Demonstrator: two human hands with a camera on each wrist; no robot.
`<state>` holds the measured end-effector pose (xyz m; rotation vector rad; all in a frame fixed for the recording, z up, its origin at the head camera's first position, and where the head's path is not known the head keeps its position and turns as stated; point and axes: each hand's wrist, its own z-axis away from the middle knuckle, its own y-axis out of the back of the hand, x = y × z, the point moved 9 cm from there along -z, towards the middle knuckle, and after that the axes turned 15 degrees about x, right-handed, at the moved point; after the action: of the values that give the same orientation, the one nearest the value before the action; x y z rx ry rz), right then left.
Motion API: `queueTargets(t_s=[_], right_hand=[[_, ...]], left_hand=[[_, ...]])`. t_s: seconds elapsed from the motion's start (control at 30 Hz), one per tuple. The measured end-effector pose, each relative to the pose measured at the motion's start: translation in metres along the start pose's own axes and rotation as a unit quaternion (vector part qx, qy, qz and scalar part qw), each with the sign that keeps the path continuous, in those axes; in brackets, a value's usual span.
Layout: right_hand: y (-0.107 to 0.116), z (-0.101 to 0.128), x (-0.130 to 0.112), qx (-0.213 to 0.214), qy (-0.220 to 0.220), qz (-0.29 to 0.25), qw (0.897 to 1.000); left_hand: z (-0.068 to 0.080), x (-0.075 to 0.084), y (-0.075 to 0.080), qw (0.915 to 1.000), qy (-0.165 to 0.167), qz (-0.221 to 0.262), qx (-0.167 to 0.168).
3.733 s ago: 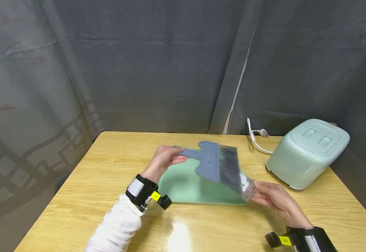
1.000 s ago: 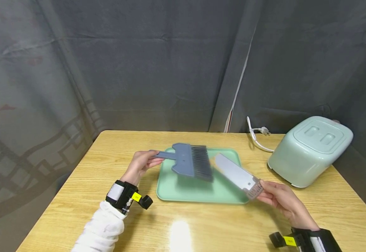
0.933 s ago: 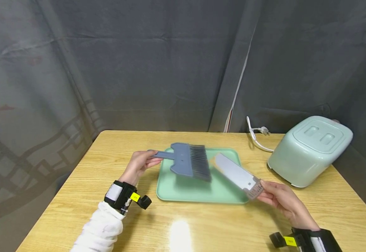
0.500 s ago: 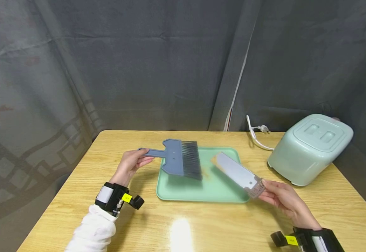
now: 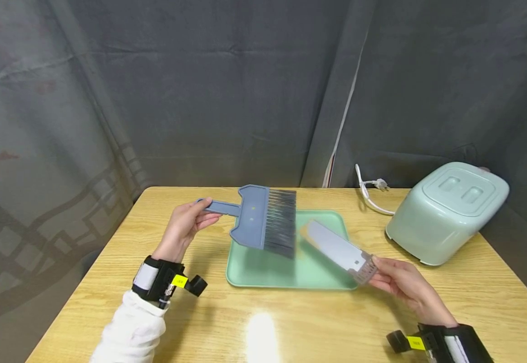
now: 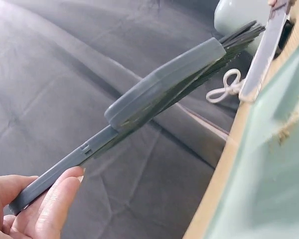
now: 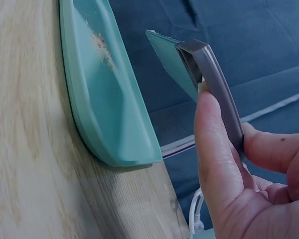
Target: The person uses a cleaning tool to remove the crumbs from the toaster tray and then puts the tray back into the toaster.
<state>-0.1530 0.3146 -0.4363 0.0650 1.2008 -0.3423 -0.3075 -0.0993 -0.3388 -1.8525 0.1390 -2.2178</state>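
Note:
My left hand [image 5: 185,224] pinches the handle of a blue-grey hand brush [image 5: 252,218], raised over the tray's left part with its dark bristles pointing right. My right hand [image 5: 404,283] pinches the grey-brown end of a flat scraper-like piece [image 5: 336,246] with a shiny blade. The blade slants up-left above the right part of a mint-green tray [image 5: 263,277], and tan residue shows at its far end. Brush and blade are apart. In the right wrist view, a small heap of tan crumbs [image 7: 102,50] lies in the tray.
A mint-green toaster-shaped appliance [image 5: 447,214] stands at the table's right, its white cord and plug [image 5: 374,191] behind it to the left. Grey curtains [image 5: 227,96] hang behind the wooden table [image 5: 209,322]. Each wrist wears a black strapped camera.
The brush first overlapped the scraper-like piece; my left hand drew it left, off the blade. In the last half second the brush rose and tilted. My right hand moved slightly left.

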Motion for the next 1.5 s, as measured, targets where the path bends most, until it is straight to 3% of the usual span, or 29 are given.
queueTargets(t_s=[0.37, 0.63, 0.8, 1.07, 1.5], right_hand=[[-0.010, 0.001, -0.005, -0.009, 0.018, 0.033, 0.999], [-0.012, 0.002, -0.004, -0.022, 0.024, 0.021, 0.999], [-0.013, 0.003, -0.005, -0.034, 0.027, 0.005, 0.999], [-0.012, 0.003, -0.004, -0.013, 0.027, 0.027, 0.999], [-0.010, 0.005, -0.007, -0.025, 0.029, 0.016, 0.999]], left_hand=[[0.009, 0.011, -0.058, 0.9968, -0.041, -0.052, -0.046], [0.012, 0.002, -0.086, 0.9933, -0.043, -0.090, -0.058], [0.010, -0.010, -0.091, 0.9933, -0.026, -0.095, -0.060], [0.007, -0.024, -0.090, 0.9937, -0.012, -0.095, -0.059], [0.001, -0.027, -0.086, 0.9932, -0.022, -0.103, -0.050]])
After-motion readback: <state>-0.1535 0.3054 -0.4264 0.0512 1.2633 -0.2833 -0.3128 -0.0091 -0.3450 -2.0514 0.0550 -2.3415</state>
